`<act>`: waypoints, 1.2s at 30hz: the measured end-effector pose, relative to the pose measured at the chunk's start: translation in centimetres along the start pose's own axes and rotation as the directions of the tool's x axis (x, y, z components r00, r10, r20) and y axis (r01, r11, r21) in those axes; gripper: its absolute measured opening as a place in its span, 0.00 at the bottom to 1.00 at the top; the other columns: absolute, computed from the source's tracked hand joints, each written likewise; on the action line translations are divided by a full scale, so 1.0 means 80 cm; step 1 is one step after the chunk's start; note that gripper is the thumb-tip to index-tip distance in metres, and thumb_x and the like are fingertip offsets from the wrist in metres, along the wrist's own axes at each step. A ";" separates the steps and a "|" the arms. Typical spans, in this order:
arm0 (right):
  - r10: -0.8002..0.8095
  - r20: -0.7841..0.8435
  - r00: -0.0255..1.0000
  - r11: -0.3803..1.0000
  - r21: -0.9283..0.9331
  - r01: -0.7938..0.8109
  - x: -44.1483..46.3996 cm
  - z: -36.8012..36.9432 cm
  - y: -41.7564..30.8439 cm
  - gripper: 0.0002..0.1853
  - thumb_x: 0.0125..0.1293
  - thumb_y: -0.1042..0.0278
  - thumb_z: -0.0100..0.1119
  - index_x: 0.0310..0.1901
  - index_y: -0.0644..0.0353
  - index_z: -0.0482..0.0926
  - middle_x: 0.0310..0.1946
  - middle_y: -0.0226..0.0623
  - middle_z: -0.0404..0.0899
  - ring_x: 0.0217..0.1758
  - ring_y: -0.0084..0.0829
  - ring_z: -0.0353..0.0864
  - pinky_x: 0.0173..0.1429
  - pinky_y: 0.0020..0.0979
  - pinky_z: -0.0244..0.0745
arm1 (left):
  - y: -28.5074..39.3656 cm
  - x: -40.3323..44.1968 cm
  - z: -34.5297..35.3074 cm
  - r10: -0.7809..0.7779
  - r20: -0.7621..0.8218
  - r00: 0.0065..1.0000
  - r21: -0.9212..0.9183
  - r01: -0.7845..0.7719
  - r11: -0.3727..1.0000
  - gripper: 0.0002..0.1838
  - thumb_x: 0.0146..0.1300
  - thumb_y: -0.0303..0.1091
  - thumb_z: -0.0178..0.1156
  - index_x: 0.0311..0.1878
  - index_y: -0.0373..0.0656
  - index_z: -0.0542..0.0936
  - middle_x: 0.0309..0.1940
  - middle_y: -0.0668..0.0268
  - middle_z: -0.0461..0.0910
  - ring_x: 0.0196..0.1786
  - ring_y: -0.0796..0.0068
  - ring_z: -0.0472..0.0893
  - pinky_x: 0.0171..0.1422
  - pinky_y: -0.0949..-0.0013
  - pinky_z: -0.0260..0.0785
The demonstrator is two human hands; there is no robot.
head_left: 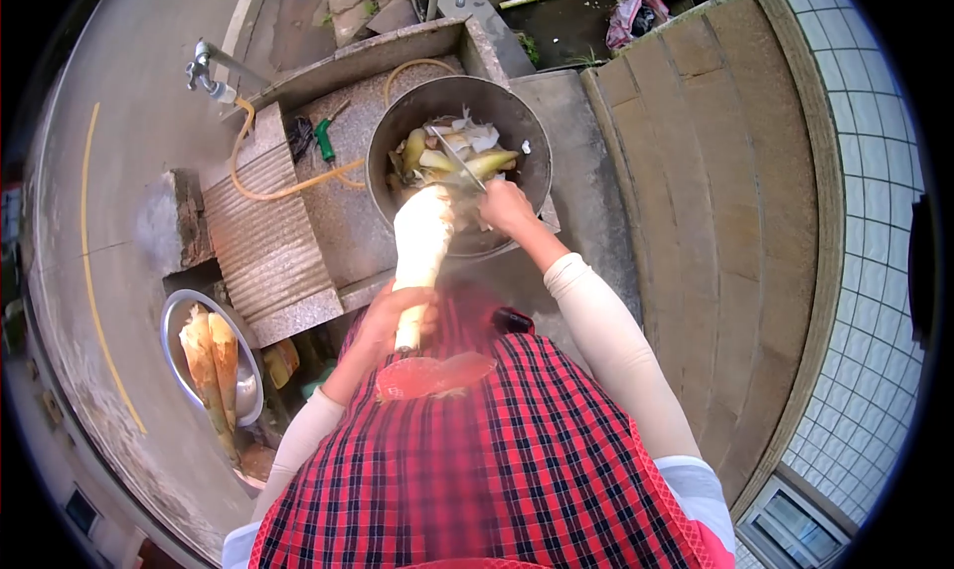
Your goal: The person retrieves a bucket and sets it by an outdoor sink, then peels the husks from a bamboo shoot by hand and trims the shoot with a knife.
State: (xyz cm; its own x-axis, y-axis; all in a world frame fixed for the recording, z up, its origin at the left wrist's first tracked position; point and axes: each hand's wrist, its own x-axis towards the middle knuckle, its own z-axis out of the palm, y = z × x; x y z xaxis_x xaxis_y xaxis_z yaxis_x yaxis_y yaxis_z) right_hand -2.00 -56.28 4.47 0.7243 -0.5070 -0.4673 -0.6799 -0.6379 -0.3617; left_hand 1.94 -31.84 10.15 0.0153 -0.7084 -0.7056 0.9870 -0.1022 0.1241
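My left hand (397, 316) is wrapped round the narrow end of a pale, peeled bamboo shoot (421, 239). The shoot's thick end reaches over the near rim of a large round metal pot (376, 162). In my right hand (507, 208) is a knife (455, 155), its blade pointing up and left over the pot, close to the shoot's thick end. Yellow-green and white husk pieces (487, 162) lie inside the pot. The knife's handle is hidden in my fist.
At the lower left, a metal basin (171, 325) holds unpeeled bamboo shoots (204, 355). An orange hose (237, 162) runs from a tap (204, 77) across the stone sink, past a green-handled tool (325, 140). A ridged washboard slab (263, 231) stands left; stone steps (706, 221) rise on the right.
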 end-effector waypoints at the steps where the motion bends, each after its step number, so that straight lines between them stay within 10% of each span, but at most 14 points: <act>1: 0.038 0.047 0.998 0.995 0.088 -0.042 0.001 -0.001 0.004 0.15 0.60 0.63 0.51 0.38 0.67 0.79 0.27 0.51 0.80 0.34 0.43 0.82 0.39 0.40 0.77 | 0.003 0.000 -0.003 0.009 -0.010 1.000 -0.005 -0.009 1.000 0.21 0.60 0.26 0.55 0.54 0.41 0.60 0.31 0.59 0.71 0.23 0.74 0.70 0.22 0.74 0.65; 5: 0.124 0.351 0.928 0.757 0.571 -0.317 -0.016 -0.035 -0.016 0.22 0.65 0.50 0.52 0.44 0.64 0.78 0.30 0.39 0.80 0.31 0.29 0.80 0.36 0.30 0.77 | 0.006 0.007 -0.007 0.006 -0.022 1.000 -0.015 -0.006 1.000 0.19 0.66 0.38 0.53 0.53 0.41 0.60 0.30 0.60 0.71 0.23 0.76 0.70 0.21 0.75 0.65; 9: -0.223 0.352 0.909 0.292 0.914 -0.282 0.013 -0.011 -0.010 0.26 0.66 0.46 0.52 0.57 0.58 0.73 0.47 0.30 0.76 0.45 0.23 0.76 0.39 0.29 0.76 | 0.006 0.013 -0.011 -0.008 -0.007 1.000 0.036 0.008 0.999 0.21 0.67 0.45 0.52 0.52 0.40 0.62 0.30 0.59 0.73 0.24 0.74 0.73 0.23 0.74 0.68; 20: -0.243 0.329 0.913 0.418 0.885 -0.208 0.004 -0.005 -0.024 0.21 0.66 0.47 0.51 0.53 0.52 0.77 0.42 0.26 0.78 0.39 0.20 0.75 0.28 0.24 0.73 | 0.040 0.027 -0.002 0.002 -0.064 0.998 0.418 0.025 0.908 0.25 0.58 0.41 0.64 0.49 0.32 0.68 0.31 0.61 0.76 0.30 0.69 0.81 0.32 0.66 0.78; 23: -0.144 0.283 0.948 0.567 0.809 -0.155 0.009 0.005 -0.027 0.18 0.66 0.51 0.51 0.50 0.51 0.79 0.35 0.33 0.82 0.30 0.28 0.80 0.29 0.31 0.75 | 0.036 0.030 0.006 0.033 -0.103 0.994 0.389 0.010 0.921 0.24 0.56 0.35 0.65 0.48 0.32 0.65 0.31 0.60 0.74 0.28 0.67 0.80 0.29 0.63 0.80; 26: -0.235 -0.288 0.928 0.885 0.331 0.327 -0.012 -0.008 -0.026 0.17 0.66 0.54 0.51 0.49 0.54 0.79 0.27 0.43 0.82 0.27 0.41 0.81 0.30 0.39 0.76 | 0.032 0.025 0.013 0.046 -0.124 0.991 0.305 -0.006 0.952 0.22 0.56 0.31 0.63 0.48 0.32 0.64 0.32 0.58 0.73 0.27 0.66 0.80 0.28 0.63 0.80; 30: -0.349 -0.095 0.932 0.910 -0.270 0.313 -0.086 -0.041 -0.043 0.23 0.57 0.68 0.50 0.53 0.71 0.72 0.20 0.48 0.79 0.25 0.42 0.82 0.26 0.40 0.75 | 0.033 0.029 0.010 0.030 -0.126 0.992 0.344 0.015 0.939 0.18 0.55 0.29 0.63 0.44 0.31 0.69 0.30 0.58 0.76 0.27 0.69 0.80 0.25 0.67 0.77; 36: -0.464 -0.092 0.881 0.822 -0.416 0.389 -0.118 -0.018 -0.042 0.26 0.51 0.74 0.48 0.53 0.79 0.69 0.18 0.40 0.79 0.21 0.34 0.81 0.25 0.33 0.75 | 0.035 0.026 0.028 0.058 -0.202 0.978 0.406 0.030 0.913 0.12 0.55 0.29 0.63 0.38 0.33 0.73 0.25 0.60 0.77 0.20 0.72 0.78 0.19 0.72 0.73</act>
State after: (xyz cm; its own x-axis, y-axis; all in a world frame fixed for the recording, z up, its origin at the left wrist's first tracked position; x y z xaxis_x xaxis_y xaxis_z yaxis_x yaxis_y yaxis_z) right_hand -6.39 -50.18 11.31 0.9640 -0.2044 -0.1699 -0.2293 -0.9628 -0.1429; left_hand 4.35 -35.21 10.59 0.1049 -0.5573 -0.8237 0.8370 -0.3978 0.3757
